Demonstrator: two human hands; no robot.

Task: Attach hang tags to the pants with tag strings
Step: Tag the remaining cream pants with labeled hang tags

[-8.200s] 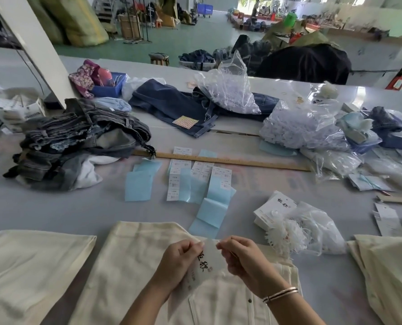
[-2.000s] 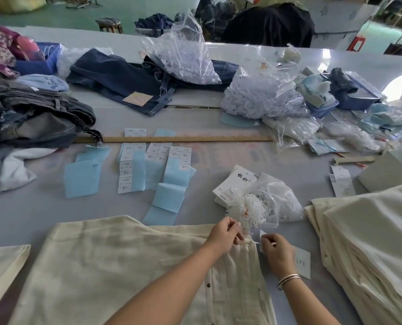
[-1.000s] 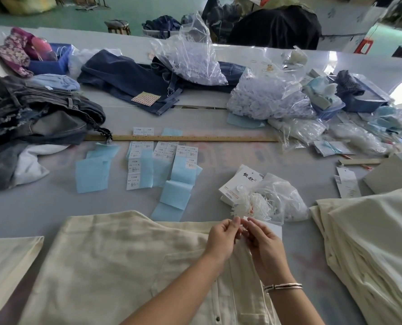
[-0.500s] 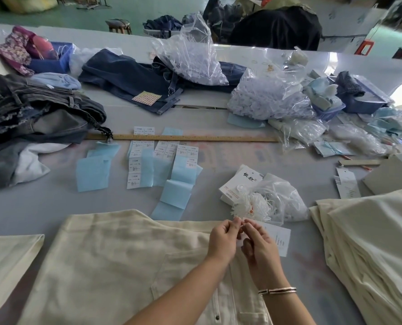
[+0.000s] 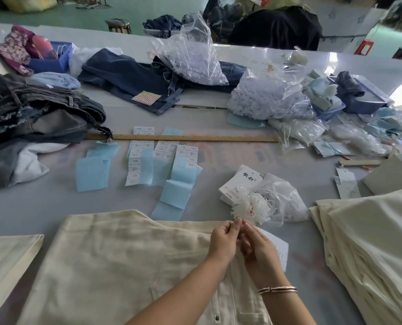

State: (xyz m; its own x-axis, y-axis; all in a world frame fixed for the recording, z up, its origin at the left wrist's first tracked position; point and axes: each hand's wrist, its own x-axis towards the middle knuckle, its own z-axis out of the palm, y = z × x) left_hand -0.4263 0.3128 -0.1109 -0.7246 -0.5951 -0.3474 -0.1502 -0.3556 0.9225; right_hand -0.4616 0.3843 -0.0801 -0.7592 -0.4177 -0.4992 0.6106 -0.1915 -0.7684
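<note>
Both hands, left (image 5: 223, 240) and right (image 5: 256, 248), pinch thin white tag string over cream folded pants (image 5: 129, 259); white card hang tag (image 5: 278, 250) beneath. Best keep string taut.

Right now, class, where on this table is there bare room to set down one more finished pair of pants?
Bare table shows between the dark jeans pile, the blue paper slips and the cream pants. A narrower strip lies between the ruler and the hang tags. The far right, around the plastic bags, is crowded.
</note>
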